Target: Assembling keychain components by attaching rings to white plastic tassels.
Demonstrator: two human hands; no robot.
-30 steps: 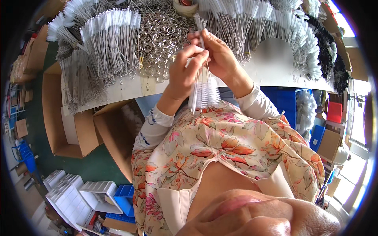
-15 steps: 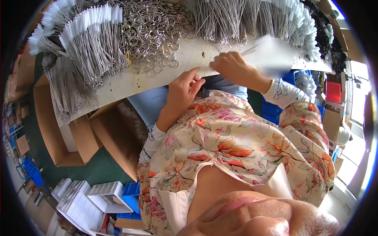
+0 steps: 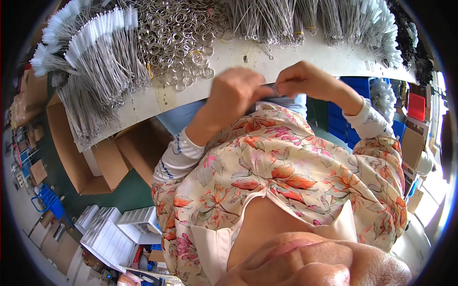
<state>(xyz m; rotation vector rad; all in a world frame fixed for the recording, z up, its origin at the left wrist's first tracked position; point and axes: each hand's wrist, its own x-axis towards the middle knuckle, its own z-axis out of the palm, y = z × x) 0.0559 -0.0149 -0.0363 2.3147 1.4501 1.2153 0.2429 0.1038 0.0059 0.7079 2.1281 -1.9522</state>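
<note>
My left hand and my right hand are raised close together at the near edge of the pale worktable. The fingers of the right hand are pinched together. At its fingertips shows a small bit of shiny metal, too small to name. My left hand is curled and somewhat blurred, its thumb reaching toward that bit; what it holds is hidden. Beyond the left hand lies a pile of metal split rings. Past the right hand, thin wire brushes lie with their looped ends toward me, one loop sticking out.
Bundles of white-bristled wire brushes cover the table's left, more the right, beside black-bristled ones. Cardboard boxes stand below left. Blue bins and a red bin are at the right; white trays lower left.
My right hand has drawn back from the tabletop toward the left hand. The left hand has lifted and turned. The blurred white shape beside my right hand is gone from view.
</note>
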